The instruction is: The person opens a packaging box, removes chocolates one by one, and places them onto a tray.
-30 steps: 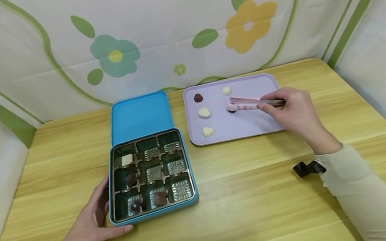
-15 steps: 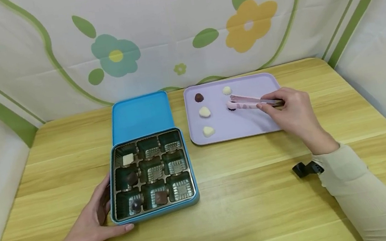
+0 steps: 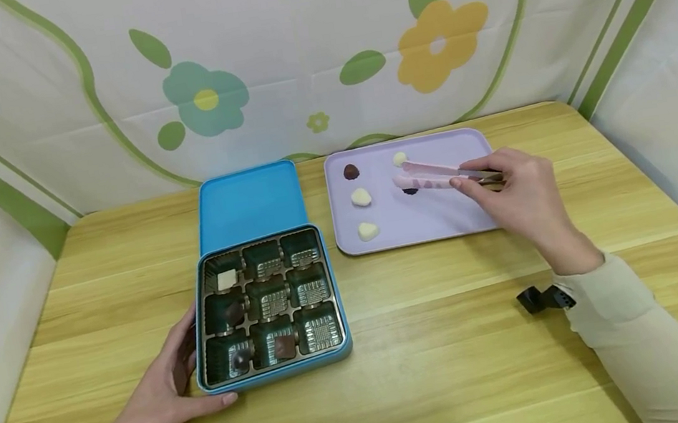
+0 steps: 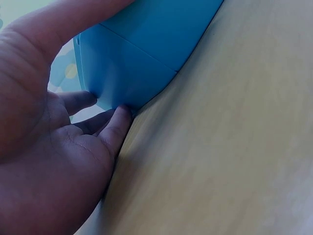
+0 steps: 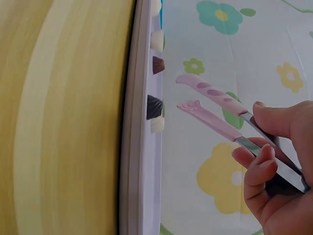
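Though apart, hands (image 3: 159, 401) (image 3: 518, 197) (right aloft)

Head: above and behind both grips, farthest, facing forward-down. Left wrist: close at left hand (image 4: 61, 142), facing gripped tin (image 4: 142, 49). Right wrist: close at right hand (image 5: 281, 164), facing tongs (image 5: 215, 92), tray (image 5: 150, 191) edge-on beyond tips. Head shares both grips.

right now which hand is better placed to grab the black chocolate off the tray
The right hand, most likely: it holds the tongs, tips apart, just above the black chocolate. The left hand holds the tin, away from the tray.
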Demonstrator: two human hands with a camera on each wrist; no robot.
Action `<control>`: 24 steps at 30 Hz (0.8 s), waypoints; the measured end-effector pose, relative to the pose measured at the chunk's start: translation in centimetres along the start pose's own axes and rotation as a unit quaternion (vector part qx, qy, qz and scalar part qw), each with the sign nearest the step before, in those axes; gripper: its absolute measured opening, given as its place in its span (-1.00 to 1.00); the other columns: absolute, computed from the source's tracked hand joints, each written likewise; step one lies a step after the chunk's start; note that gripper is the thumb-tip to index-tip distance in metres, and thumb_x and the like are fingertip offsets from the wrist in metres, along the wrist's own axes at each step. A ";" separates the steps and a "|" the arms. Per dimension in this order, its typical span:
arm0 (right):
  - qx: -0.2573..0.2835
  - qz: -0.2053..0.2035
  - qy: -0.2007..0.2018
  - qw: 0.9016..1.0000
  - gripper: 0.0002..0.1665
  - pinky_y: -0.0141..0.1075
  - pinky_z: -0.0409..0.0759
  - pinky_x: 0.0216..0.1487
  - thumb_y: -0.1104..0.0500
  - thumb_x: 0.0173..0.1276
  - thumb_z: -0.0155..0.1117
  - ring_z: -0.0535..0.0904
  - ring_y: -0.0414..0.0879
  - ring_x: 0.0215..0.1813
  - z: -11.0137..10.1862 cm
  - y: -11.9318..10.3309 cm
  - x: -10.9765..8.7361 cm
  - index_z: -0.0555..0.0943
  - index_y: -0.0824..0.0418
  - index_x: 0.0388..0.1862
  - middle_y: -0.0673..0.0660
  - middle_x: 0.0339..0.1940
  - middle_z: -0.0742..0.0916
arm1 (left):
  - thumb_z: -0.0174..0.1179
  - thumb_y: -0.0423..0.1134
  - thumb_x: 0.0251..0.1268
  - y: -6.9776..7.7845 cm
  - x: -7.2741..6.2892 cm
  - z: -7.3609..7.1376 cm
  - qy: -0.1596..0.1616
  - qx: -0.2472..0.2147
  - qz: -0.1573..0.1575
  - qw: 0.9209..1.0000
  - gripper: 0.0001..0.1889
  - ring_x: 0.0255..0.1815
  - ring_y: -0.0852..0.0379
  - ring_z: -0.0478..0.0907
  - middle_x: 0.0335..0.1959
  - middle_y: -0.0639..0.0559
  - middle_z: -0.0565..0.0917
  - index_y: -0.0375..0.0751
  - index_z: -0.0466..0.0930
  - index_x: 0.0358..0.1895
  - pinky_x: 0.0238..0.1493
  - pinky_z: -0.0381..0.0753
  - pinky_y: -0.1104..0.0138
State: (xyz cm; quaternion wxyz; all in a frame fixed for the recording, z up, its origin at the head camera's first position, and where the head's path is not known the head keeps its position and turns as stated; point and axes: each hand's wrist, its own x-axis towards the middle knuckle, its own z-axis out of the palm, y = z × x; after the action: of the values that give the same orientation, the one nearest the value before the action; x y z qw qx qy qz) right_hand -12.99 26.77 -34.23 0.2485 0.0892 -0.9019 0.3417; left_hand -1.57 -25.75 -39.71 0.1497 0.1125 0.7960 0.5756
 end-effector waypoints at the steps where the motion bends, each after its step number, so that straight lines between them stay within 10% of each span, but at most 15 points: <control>1: 0.007 -0.004 -0.003 1.000 -0.77 -0.75 0.40 -0.35 0.20 0.32 0.64 0.48 -0.59 -0.38 0.0 -0.2 0.0 0.88 0.30 -0.11 0.26 -0.29 0.83 | 0.60 -0.52 0.06 0.0 0.0 0.0 0.001 0.001 -0.001 1.000 0.37 0.51 0.65 0.24 0.75 -0.29 0.05 0.17 -0.19 0.81 0.35 0.33 0.74; 10: 0.109 0.048 -0.108 0.987 -0.80 -0.56 0.53 -0.42 0.13 0.40 0.59 0.61 -0.33 -0.35 0.0 -3.5 -0.7 0.89 0.06 -0.01 -0.07 -0.21 0.82 | 0.61 -0.46 0.10 0.4 0.0 0.0 -0.003 0.001 -0.020 1.000 0.37 0.49 0.66 0.25 0.76 -0.26 0.03 0.24 -0.21 0.81 0.33 0.37 0.72; 24: 0.213 -0.105 -0.230 0.944 -0.76 -0.45 0.55 -0.41 0.24 0.29 0.65 0.54 -0.24 -0.40 3.1 -9.4 -1.9 0.89 0.07 -0.06 -0.11 -0.35 0.77 | 0.62 -0.46 0.09 0.4 0.0 0.1 -0.004 0.000 -0.012 1.000 0.36 0.52 0.67 0.21 0.77 -0.27 0.02 0.22 -0.19 0.81 0.36 0.32 0.75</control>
State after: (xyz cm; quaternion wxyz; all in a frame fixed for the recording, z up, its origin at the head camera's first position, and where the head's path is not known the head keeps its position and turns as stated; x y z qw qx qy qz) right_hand -9.45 17.62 -31.79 0.0443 0.3108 -0.8260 0.4682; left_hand -1.56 -25.53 -39.34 0.1598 0.1047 0.7967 0.5734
